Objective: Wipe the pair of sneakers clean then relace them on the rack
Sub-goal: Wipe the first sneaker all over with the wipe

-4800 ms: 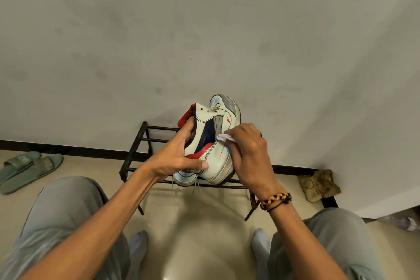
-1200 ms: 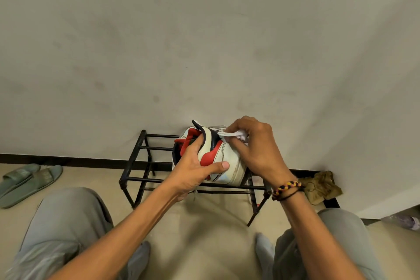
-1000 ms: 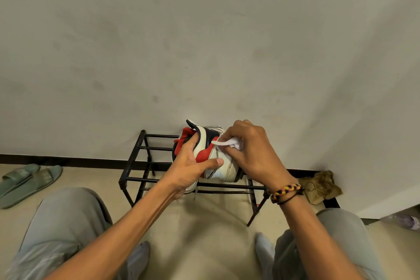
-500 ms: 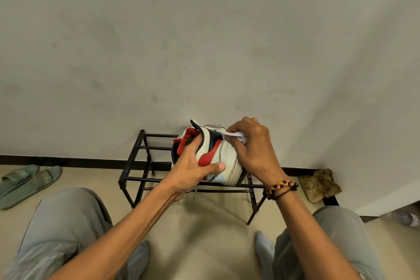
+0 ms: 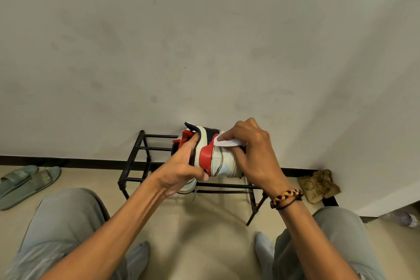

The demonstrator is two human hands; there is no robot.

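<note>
One head-worn view — looking forward and down, close over the rack (image 5: 145, 177) and wall (image 5: 204, 41).

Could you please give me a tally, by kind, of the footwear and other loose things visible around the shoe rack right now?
Sneakers: 1, held by the left hand over the rack: sneaker
Wipes: 1, in the right hand: wipe
Green slides: 2
Crumpled brown bags: 1
Plastic bottles: 1
Total: 6

Home entryway: shoe rack (image 5: 145, 157), slippers (image 5: 27, 180) by wall.
</note>
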